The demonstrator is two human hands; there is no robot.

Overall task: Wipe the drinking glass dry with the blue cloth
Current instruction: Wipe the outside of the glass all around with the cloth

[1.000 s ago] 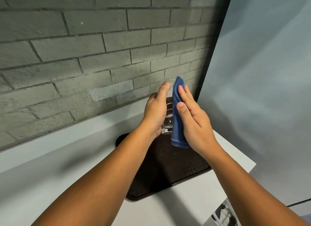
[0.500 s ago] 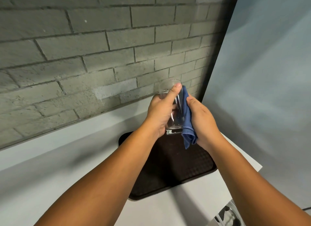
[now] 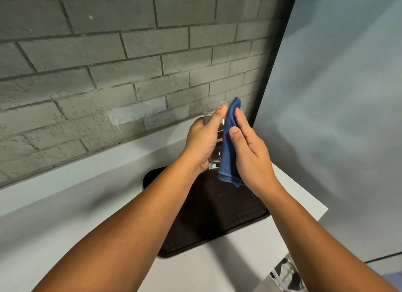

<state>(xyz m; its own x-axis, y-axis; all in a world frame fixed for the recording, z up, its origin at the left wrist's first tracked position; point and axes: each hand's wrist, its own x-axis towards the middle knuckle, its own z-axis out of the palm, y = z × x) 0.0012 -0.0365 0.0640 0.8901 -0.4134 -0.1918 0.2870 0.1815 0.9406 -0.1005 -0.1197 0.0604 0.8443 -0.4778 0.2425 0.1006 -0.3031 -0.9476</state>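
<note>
A clear drinking glass (image 3: 215, 159) is held upright in the air above the tray, mostly hidden between my two hands. My left hand (image 3: 203, 142) wraps around its left side, thumb up along the wall near the rim. My right hand (image 3: 250, 154) presses the blue cloth (image 3: 228, 148) flat against the glass's right side, fingers stretched out. The cloth reaches from above the rim down past the glass's base, its lower hem hanging free.
A dark brown textured tray (image 3: 217, 215) lies on the white counter (image 3: 65, 215) under my hands. A grey brick wall (image 3: 108, 63) stands behind, a pale wall panel (image 3: 337, 117) on the right. The counter's right edge drops off near a wire rack (image 3: 285, 274).
My right hand has slid the blue cloth up the glass's side, from a lower bunched grip to flat with the cloth above the rim. The left hand keeps hold of the glass.
</note>
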